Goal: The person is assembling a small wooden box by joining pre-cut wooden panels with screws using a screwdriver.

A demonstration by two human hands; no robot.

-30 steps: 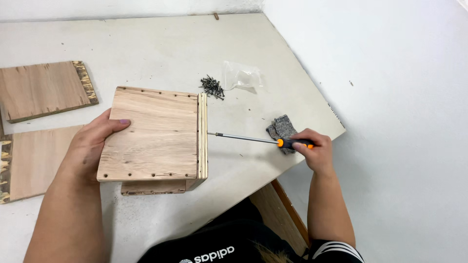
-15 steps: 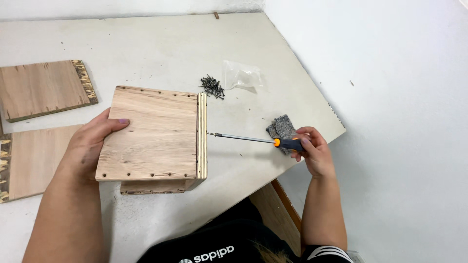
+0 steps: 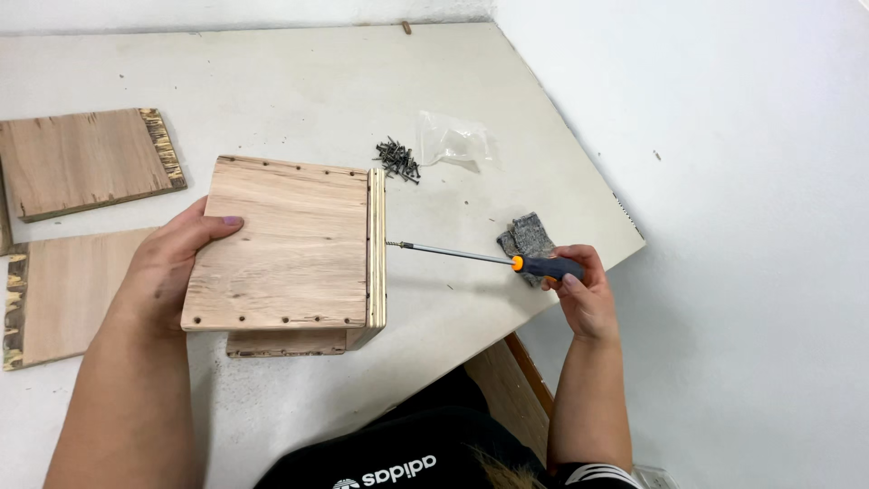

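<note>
Near the bench's front edge, the left hand (image 3: 172, 272) is pressing flat on the plywood box (image 3: 285, 249); the right hand (image 3: 579, 290) is gripping a screwdriver (image 3: 480, 257), driving a side screw. Loose screws (image 3: 398, 161) suggest more remain.

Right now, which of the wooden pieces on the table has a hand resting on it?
The assembled plywood box in the middle: the left hand rests on its left edge. The two loose flat boards farther left lie untouched.

One package: small clear plastic bag (image 3: 455, 143), crumpled, lying flat on the white table (image 3: 272, 100), just beside the dark screw pile (image 3: 398, 161).
</note>
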